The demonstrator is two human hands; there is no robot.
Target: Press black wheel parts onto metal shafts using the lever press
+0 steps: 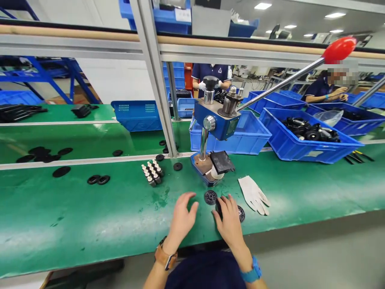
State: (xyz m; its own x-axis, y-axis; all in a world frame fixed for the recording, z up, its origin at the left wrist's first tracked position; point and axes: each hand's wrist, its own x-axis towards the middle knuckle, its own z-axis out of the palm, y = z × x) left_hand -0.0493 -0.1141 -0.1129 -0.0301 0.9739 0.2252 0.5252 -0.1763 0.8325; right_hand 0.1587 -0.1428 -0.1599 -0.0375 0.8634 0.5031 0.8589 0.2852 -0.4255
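Observation:
My left hand (183, 214) hovers just above the green bench, its thumb and fingers apart and nothing between them. A black spoked plastic disc (210, 197) lies flat between my two hands. My right hand (229, 220) is curled over another black round part (218, 207), which shows between thumb and index finger; most of it is hidden. Partly covered by the same hand, a further black disc (241, 214) with a light centre lies to its right. Behind the hands stands a blue hand press (217, 118), with a black flat piece (221, 161) at its base.
A white glove (255, 195) lies right of my right hand. Small black-and-white cylindrical parts (152, 172) stand grouped at left, with black rings (98, 179) farther left. Blue bins (315, 150) line the back. The press's red-knobbed lever (339, 49) reaches up right. Co-workers sit beyond.

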